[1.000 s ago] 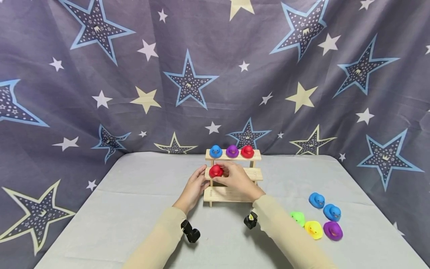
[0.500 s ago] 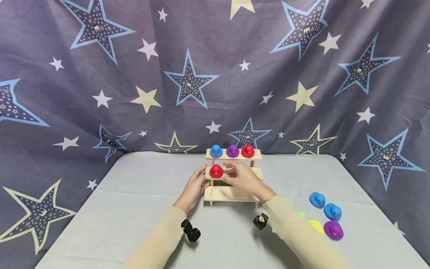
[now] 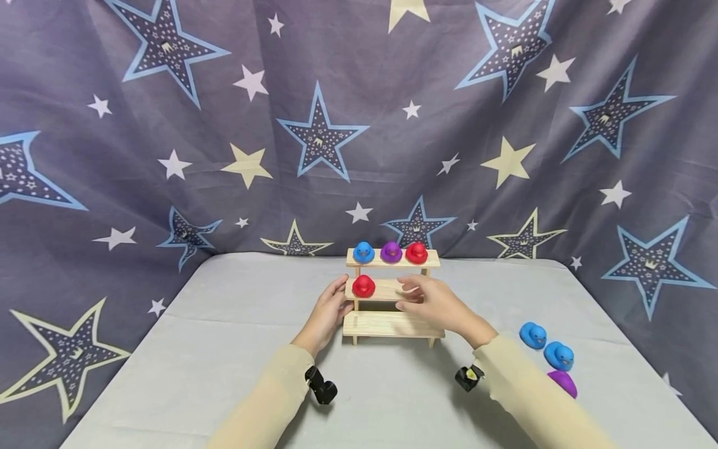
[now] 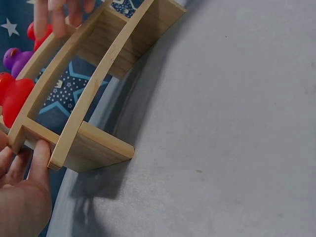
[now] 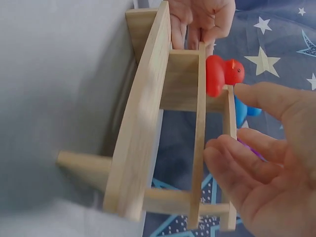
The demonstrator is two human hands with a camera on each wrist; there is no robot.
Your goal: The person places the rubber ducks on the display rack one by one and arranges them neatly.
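Red duck (image 3: 363,285) sits at the left of the rack's (image 3: 392,324) middle shelf. Left hand (image 3: 327,313) braces the rack's left end with straight fingers; right hand (image 3: 434,302), loose and empty, hovers close. A knock could topple the ducks.

Grey-purple star-print cloth backdrop (image 3: 168,125) behind and at sides; pale grey tablecloth (image 3: 224,349); even light

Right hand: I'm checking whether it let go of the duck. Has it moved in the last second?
Yes. The right hand has drawn back rightward along the wooden shelf, away from the red duck on the middle tier.
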